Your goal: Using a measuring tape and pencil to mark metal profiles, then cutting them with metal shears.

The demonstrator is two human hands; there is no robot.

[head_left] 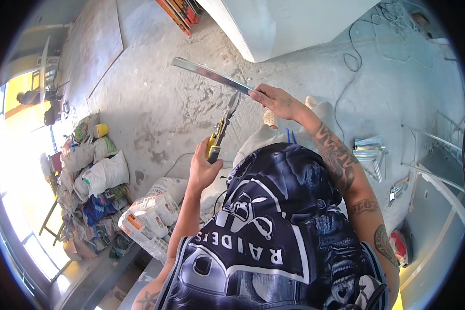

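Slanting from upper centre down to mid-frame, long metal strip, near end clamped in right hand; just below-left, yellow-handled snips, gripped by left hand, blades meeting strip beside right hand.

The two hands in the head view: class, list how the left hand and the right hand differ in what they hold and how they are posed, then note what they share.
The left hand grips the yellow-handled tin snips; the right hand grips the long, flat, silvery metal strip.
The left hand sits lower and nearer the body; the right hand is stretched farther out.
The right forearm is tattooed; none shows on the left forearm.
Shared: both are bare and closed on something, and the snips' blades meet the strip beside the right hand.
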